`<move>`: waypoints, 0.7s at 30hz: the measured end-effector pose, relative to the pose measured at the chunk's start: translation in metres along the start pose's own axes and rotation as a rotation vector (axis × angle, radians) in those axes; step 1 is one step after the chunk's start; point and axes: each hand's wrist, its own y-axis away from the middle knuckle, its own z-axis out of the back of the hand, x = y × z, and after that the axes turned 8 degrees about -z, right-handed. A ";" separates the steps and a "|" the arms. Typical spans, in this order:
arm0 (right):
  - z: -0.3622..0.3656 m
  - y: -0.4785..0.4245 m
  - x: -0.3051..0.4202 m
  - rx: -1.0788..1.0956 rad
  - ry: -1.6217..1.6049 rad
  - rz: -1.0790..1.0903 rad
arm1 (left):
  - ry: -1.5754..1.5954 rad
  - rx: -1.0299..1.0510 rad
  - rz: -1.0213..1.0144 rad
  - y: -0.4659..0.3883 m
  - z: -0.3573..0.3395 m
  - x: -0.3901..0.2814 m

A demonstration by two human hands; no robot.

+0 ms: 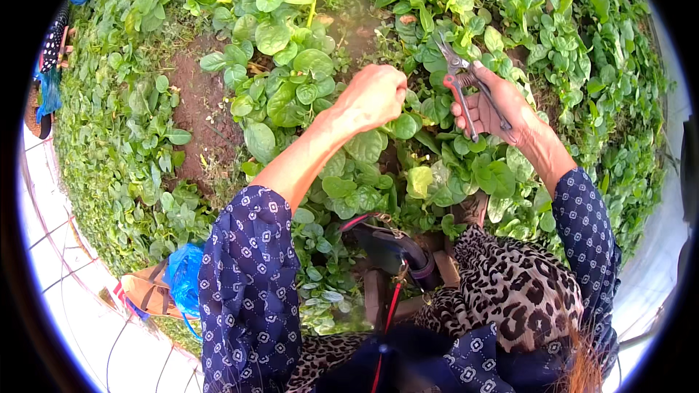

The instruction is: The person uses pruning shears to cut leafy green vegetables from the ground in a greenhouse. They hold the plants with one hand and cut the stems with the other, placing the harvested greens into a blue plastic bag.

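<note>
In my right hand (499, 106) is a pair of pruning shears (456, 79) with one red-and-grey handle. The handles lie spread across the palm, and the blades point up and left over the leaves. My left hand (377, 95) is a curled fist, back upward, just left of the shears and apart from them. Nothing held shows in it, though its palm side is hidden. Beneath both hands grow broad-leaved green plants (314, 65), like Malabar spinach. A yellowed leaf (419, 181) stands out below the hands.
A dark pouch (385, 248) on a red strap hangs before my body, above a low wooden stool (374, 297). At lower left are a blue plastic bag (184, 273) and a tan bag (144, 292). Bare soil (202, 103) shows left; dotted dark cloth (54, 38) is at far left.
</note>
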 end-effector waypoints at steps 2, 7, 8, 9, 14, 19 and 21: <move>0.008 0.000 -0.011 0.056 -0.007 0.004 | 0.030 -0.083 0.150 -0.009 -0.004 0.001; 0.017 0.007 -0.005 0.076 -0.049 0.061 | -0.452 -0.120 0.305 -0.033 -0.017 -0.015; 0.021 0.005 -0.003 0.078 -0.049 0.074 | -0.499 -0.049 0.355 -0.039 -0.018 -0.017; 0.023 0.006 -0.003 0.077 -0.047 0.083 | -0.490 -0.009 0.331 -0.042 -0.021 -0.013; 0.022 0.000 -0.005 0.118 -0.046 0.087 | -0.462 0.025 0.193 -0.045 -0.019 0.015; 0.023 -0.002 -0.007 0.131 -0.012 0.096 | 0.308 -0.261 0.408 -0.042 -0.035 0.035; 0.016 -0.001 -0.007 0.123 0.000 0.090 | 0.096 -0.296 0.231 -0.033 -0.039 0.035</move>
